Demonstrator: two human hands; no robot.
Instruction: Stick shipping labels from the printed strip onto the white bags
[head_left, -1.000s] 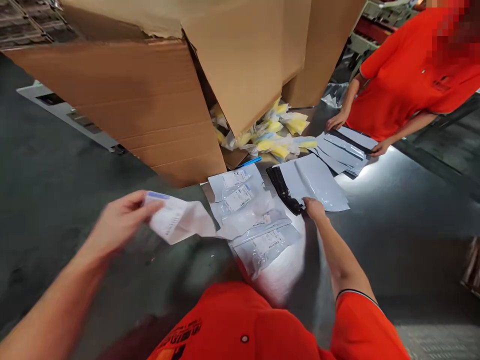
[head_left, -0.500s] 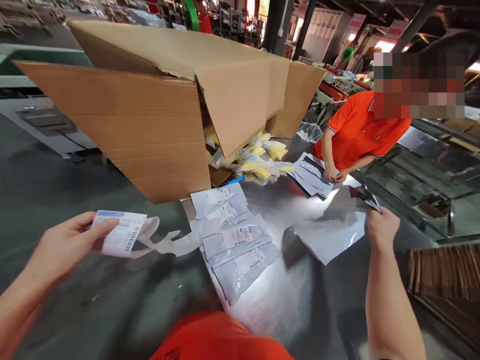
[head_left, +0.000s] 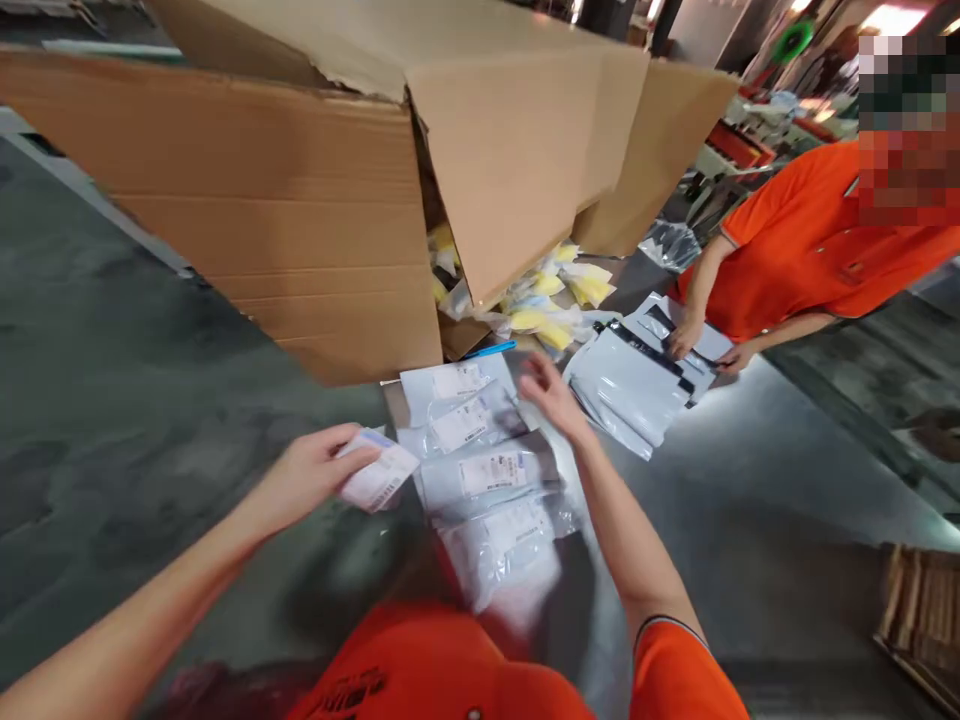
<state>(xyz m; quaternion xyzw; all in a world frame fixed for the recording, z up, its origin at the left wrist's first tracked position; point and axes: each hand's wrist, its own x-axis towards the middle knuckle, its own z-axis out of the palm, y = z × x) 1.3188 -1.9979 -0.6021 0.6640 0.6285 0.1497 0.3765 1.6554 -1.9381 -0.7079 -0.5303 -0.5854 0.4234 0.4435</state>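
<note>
My left hand (head_left: 319,468) is closed on a small stack of printed shipping labels (head_left: 379,472), pinched between thumb and fingers left of the table edge. Over the table, my right hand (head_left: 553,398) holds nothing, its slightly curled fingers apart. It is just right of several filled white poly mailers (head_left: 450,482), which lie overlapped in a column with labels on their fronts. Whether my right fingertips touch the top mailer (head_left: 431,385) I cannot tell. A blue pen-like stick (head_left: 491,349) lies beyond them.
A big open cardboard box (head_left: 300,220) stands at the back left, with yellow-and-white wrapped pieces (head_left: 551,300) spilling from it. Across the metal table (head_left: 720,480), a co-worker in orange (head_left: 795,240) handles flat white mailers (head_left: 630,375). Stacked cardboard (head_left: 922,610) sits at lower right.
My right hand has let go of a white mailer and moved left to the labelled mailers. My left hand has come rightward with the labels; their trailing backing strip no longer shows.
</note>
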